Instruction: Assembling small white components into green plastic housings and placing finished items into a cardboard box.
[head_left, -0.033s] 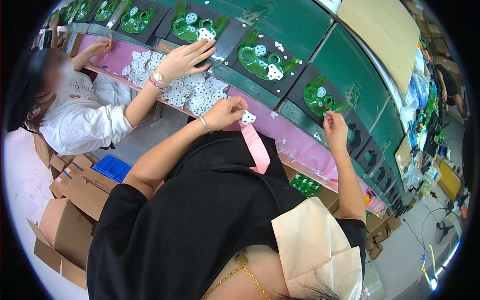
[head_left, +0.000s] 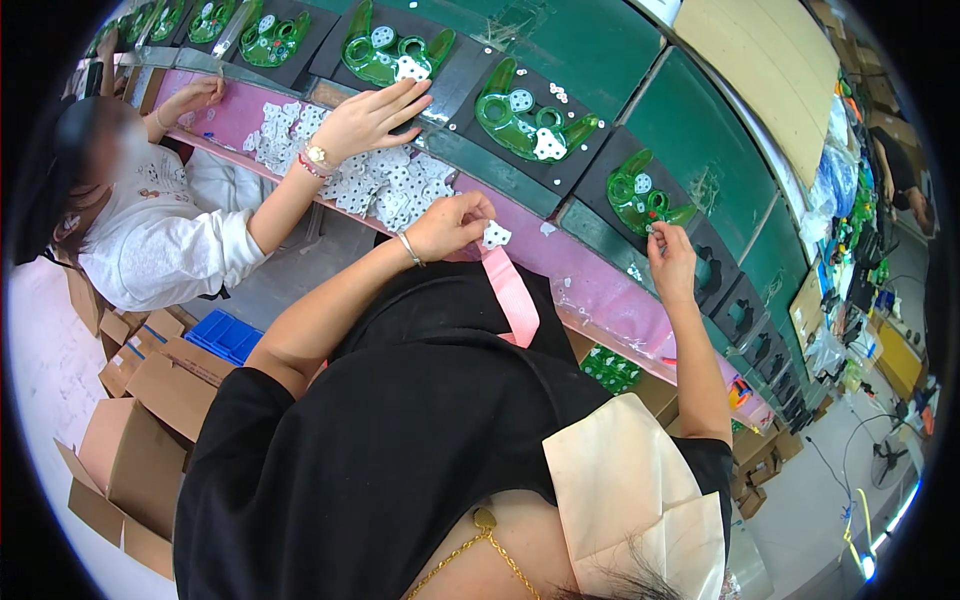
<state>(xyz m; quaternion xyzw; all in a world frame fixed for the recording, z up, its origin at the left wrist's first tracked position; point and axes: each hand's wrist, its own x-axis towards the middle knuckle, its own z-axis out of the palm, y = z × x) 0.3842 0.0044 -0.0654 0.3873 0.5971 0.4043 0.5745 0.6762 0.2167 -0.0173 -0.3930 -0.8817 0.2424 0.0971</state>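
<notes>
Pinched in the fingers of my left hand (head_left: 450, 228) is a small white rubber button pad with dark dots (head_left: 496, 235), above the pink work strip. My right hand (head_left: 673, 265) has its fingertips together at the lower edge of a green see-through game controller shell (head_left: 622, 195). A tiny pale piece (head_left: 650, 230) shows at those fingertips, partly hidden. This shell lies on a black holder and bears a white round pad and a small red part. To its left, another green controller shell (head_left: 492, 112) carries white pads, with several small white bits beside it.
A loose heap of white rubber pads (head_left: 400, 190) lies on the pink strip (head_left: 590, 300). At the left, a co-worker's hand (head_left: 375, 120) reaches over a further green shell (head_left: 385, 65). Black holders (head_left: 740, 305) line the green bench (head_left: 720, 130) rightward. Cardboard boxes (head_left: 150, 450) stand on the floor.
</notes>
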